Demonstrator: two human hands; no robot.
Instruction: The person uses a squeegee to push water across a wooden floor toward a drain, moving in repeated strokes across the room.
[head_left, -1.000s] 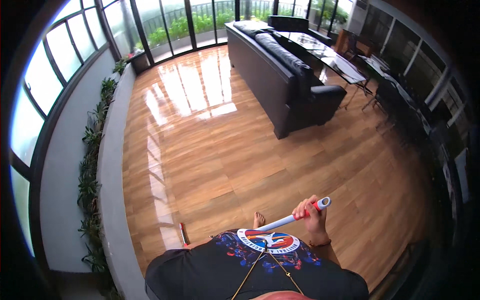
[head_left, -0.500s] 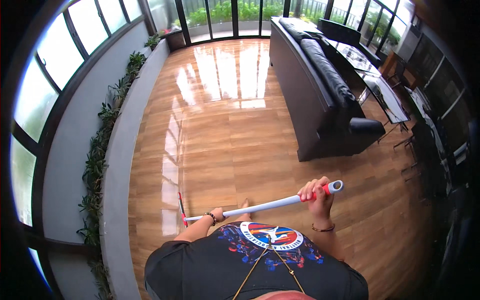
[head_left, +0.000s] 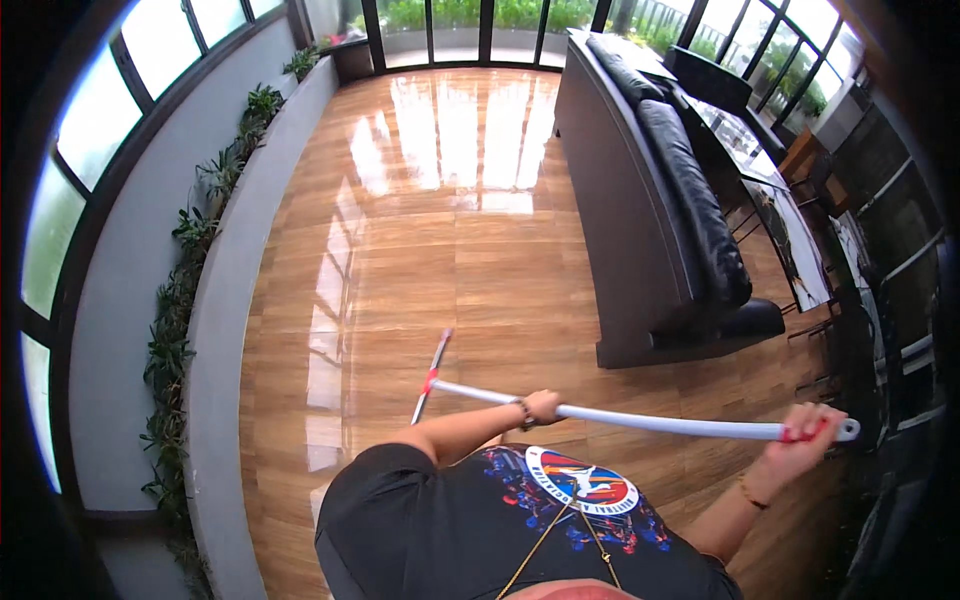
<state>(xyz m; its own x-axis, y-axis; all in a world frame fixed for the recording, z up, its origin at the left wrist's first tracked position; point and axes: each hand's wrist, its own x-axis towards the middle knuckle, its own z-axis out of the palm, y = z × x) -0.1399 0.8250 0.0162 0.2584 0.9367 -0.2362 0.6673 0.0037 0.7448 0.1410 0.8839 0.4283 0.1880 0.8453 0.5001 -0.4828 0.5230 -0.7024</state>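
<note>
One squeegee [head_left: 640,421] held crosswise in both hands

In the head view, the squeegee slants across the front of the person's dark T-shirt [head_left: 420,520], above the wood-patterned floor [head_left: 480,270]. Its narrow blade head [head_left: 432,382], red in the middle, lies to the left; whether it touches the floor is hard to tell. The left hand [head_left: 543,406], with a beaded bracelet [head_left: 526,412] at its wrist, is closed around the pale handle [head_left: 690,428] nearer the head, fingers curled, though their tips are hidden. The right hand [head_left: 812,425] wraps the red grip [head_left: 786,433] close to the far end, fingers bent and pressed together. Ahead on the right stands a dark sofa [head_left: 640,220], with a glossy table [head_left: 790,240] beyond it. Along the left, green plants [head_left: 170,350] fill a low planter [head_left: 228,270] beneath windows [head_left: 100,120].
</note>
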